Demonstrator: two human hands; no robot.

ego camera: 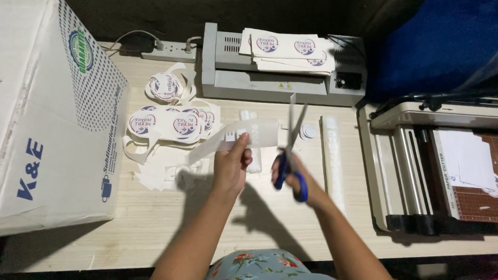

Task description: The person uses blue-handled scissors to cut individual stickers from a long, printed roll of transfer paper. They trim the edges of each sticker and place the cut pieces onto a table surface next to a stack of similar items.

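1. Left hand: its grip pinches the near edge of a clear laminated strip, thumb on top, holding the strip in the air above the worktop. The strip sags leftward; a slack pinch could let it twist as it is cut.
2. Right hand: fingers are threaded through the blue handles of the scissors, closed around them. The blades stand spread, pointing up and away, just beside the strip's right end.
3. Risk, cut line: the strip is glossy and unsupported, so it may slide between the blades and the cut may wander.
4. Risk, fingers: the left fingertips lie near the blades' path; feeding the strip further without shifting the pinch could bring them into the cut.
5. Risk, offcuts: a small white round piece and a long clear strip lie on the worktop under the scissors; new trimmings may fall among them and be mistaken for finished work.
6. Cut round stickers are piled to the left, near the cardboard box; a sweeping forearm could scatter them.
7. Laminator, with printed sheets on top, stands behind; paper trimmer sits well apart to the right.
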